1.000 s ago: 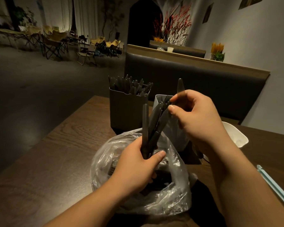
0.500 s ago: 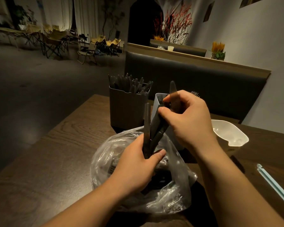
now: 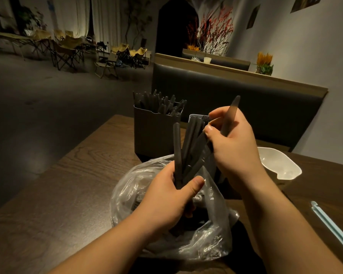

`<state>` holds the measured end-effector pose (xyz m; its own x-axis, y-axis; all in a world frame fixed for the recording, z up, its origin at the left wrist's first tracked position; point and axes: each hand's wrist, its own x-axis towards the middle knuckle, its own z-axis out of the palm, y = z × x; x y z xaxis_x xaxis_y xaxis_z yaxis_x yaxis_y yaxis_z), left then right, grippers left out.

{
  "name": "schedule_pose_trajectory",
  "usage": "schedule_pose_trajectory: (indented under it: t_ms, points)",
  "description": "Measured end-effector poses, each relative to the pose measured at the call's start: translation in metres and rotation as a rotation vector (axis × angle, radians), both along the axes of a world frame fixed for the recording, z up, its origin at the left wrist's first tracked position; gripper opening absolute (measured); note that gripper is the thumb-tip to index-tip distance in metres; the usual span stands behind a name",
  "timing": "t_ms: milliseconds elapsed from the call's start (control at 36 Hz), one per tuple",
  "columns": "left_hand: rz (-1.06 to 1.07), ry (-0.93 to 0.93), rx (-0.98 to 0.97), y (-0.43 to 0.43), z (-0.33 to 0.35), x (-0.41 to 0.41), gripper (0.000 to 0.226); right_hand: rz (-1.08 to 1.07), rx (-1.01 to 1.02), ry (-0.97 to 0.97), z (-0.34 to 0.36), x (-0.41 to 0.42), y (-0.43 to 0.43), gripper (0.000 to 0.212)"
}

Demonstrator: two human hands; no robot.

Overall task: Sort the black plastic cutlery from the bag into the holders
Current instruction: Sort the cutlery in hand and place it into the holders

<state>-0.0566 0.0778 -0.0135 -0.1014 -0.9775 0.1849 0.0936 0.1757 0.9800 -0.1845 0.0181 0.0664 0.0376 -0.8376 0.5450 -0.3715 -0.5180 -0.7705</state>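
While gripping a bundle of black cutlery (image 3: 188, 147) by its lower ends in the left hand (image 3: 166, 196), fingers and thumb wrapped tight round the handles, holds it upright and fanned just above the mouth of the clear plastic bag (image 3: 212, 240). Reaches in with the right hand (image 3: 234, 147) from the other side: thumb pressed against the upper end of one piece in the fan, other fingers curled round a separate knife (image 3: 231, 113), lying slanted across the palm with its rounded blade pointing up past the knuckles. Both grips firm, neither loose. Beneath the left wrist, more dark cutlery visible through the crumpled bag, on the wooden table (image 3: 67, 184). Just behind the bag, two holders side by side: dark square holder (image 3: 154, 133) on the left, packed with black pieces (image 3: 162, 105) standing on end; pale holder (image 3: 194, 116) on the right, mostly hidden by the bundle and the right hand, contents hard to make out. Right of the right forearm, white plastic container (image 3: 279, 163), near the holders. Farther right, at the picture's edge, light blue strip (image 3: 335, 228) on the table. Beyond the table, dark padded bench back (image 3: 246, 95); further off, folding chairs (image 3: 67, 46), red-budded branches (image 3: 212, 30) and orange flowers (image 3: 264, 60) on the ledge
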Motion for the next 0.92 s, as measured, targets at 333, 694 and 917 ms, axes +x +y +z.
schedule_pose_trajectory:
  t_ms: [333, 694, 917]
  points:
    - [-0.075, 0.175, 0.053, 0.002, 0.003, -0.002, 0.024, 0.039, 0.150, -0.231, 0.011, -0.013, -0.001, 0.029]
    - [-0.054, 0.254, 0.113, 0.007, 0.012, 0.001, 0.025, 0.149, 0.359, -0.394, 0.021, -0.011, 0.004, 0.048]
    - [0.075, 0.307, 0.089, 0.005, 0.011, 0.002, 0.016, 0.216, 0.521, -0.671, 0.023, -0.012, 0.004, 0.018]
